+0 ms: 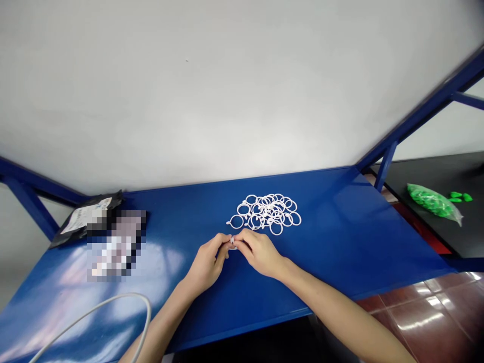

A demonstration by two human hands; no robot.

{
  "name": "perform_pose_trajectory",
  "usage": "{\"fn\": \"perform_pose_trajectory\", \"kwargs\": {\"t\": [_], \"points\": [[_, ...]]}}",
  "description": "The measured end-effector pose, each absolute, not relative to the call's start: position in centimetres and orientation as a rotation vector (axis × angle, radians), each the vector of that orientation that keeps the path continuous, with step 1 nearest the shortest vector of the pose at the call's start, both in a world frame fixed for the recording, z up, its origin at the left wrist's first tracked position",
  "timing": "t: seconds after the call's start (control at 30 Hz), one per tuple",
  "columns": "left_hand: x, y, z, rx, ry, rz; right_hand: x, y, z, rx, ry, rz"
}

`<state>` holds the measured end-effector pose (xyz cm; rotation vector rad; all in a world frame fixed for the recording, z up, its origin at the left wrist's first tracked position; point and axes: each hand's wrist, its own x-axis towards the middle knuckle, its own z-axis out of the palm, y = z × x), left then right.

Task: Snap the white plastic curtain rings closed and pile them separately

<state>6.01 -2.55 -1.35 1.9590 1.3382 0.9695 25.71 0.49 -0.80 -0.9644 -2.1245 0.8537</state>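
My left hand (212,258) and my right hand (259,250) meet over the middle of the blue table (333,217). Both are closed, thumbs and forefingers pinching one small white ring (234,247) between them. Most of that ring is hidden behind my fingers. Just beyond my hands lies a loose pile of white rings (270,209), thin hoops with small knobs or clips on them, overlapping one another. One ring (237,222) sits at the pile's left edge, its small tab pointing left.
On the table's left lies a black plastic parcel (109,199) with a white label, beside a pixelated item (121,242). A white cable (109,300) loops across the lower left. Right of the blue frame, a bag of green pieces (433,201) rests on a black surface.
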Motion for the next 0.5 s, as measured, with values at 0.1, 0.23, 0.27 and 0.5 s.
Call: {"fn": "perform_pose_trajectory", "kwargs": {"t": [0.1,0.23,0.27,0.5], "points": [[6.0,-2.8,-2.1,2.035,1.329,0.975,25.8,0.5,-0.8,-0.935,-2.156,0.852],[5.9,-2.9,-2.5,2.086,1.310,0.979,26.1,0.6,-0.5,-0.906,-2.195,0.868],[5.9,-2.8,-2.6,2.087,1.312,0.975,26.1,0.7,-0.4,-0.902,-2.206,0.868],[5.9,-3.0,-2.7,2.090,1.295,0.976,26.4,0.9,0.0,-0.891,-2.248,0.881]]}}
